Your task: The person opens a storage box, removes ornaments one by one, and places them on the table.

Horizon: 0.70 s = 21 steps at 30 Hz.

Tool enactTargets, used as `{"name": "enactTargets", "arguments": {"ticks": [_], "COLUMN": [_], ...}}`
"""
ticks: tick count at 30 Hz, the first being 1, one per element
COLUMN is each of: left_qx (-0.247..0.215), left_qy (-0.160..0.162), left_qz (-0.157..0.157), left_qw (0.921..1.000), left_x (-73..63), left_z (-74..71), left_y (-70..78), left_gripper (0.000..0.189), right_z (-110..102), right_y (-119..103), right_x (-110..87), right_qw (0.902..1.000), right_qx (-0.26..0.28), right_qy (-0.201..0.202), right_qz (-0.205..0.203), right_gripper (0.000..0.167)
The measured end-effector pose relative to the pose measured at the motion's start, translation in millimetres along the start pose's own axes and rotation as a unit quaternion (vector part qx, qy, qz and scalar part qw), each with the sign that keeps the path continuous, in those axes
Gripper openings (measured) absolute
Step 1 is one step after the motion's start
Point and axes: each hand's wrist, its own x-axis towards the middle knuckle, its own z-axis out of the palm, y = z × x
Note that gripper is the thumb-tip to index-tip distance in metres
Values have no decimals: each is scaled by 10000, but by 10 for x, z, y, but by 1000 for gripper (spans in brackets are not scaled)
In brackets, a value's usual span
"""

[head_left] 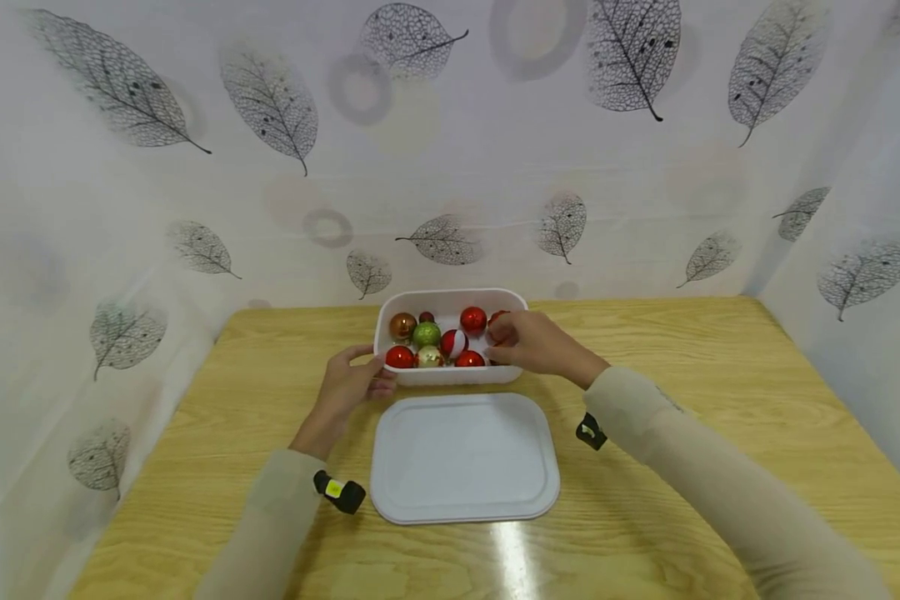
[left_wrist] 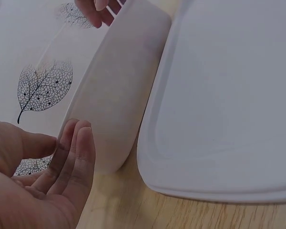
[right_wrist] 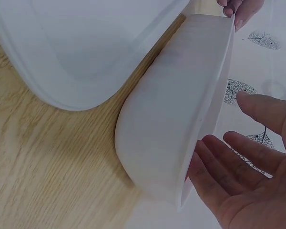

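The white container [head_left: 457, 378] stands at the far middle of the desk [head_left: 667, 483]; its opening faces up; its long axis runs left to right, roughly parallel to the far edge of the desk. The white lid [head_left: 465, 458] lies flat just beside it on the near side; the lid's long axis also runs left to right.

The left grip [head_left: 345, 387] is clamped on the container at its near left corner; the thumb bears on the rim and the fingers lie against the outer wall; the container therefore extends to the right of this grip. The right grip [head_left: 536, 340] is positioned over the right end; thumb and fingers are apart, with fingertips inside the rim; the container extends to the left of this grip. A red ball [head_left: 499, 317], partly hidden, lies at these fingertips; contact cannot be told.

Inside the container, left to right: a copper ball [head_left: 402, 326] is at the far left; a green ball [head_left: 426, 335] follows; a red-and-white ball [head_left: 453, 343] is near the middle; a gold ball [head_left: 429, 358] lies along the near wall.
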Motion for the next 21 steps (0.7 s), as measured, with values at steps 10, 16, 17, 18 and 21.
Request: {"name": "enactTargets", "arguments": {"ticks": [10,16,17,18,21], "left_qx": [-11,38,50,62,70], "left_qy": [6,13,16,14,19], "left_qz": [28,22,19,17,7], "left_qw": [10000,10000,10000,10000,10000], "left_x": [-8,-15,-15,-15,-12], "left_z": [19,23,22,20,16], "left_y": [-5,2,3,5,7], "left_gripper": [44,44,44,44,44], "right_z": [88,120,123,129,144], "right_y": [1,-33,-43,-45,-51], "right_x": [167,212,215,221,239], "right_qw": [9991,9989,9989,9989,9992], "right_qx": [395,391,376,345,228], "right_qy": [-116,-266,-291,-301,-317], "right_qz": [-122,-63,-32,-10,108], "right_gripper": [37,38,38,38,38]}}
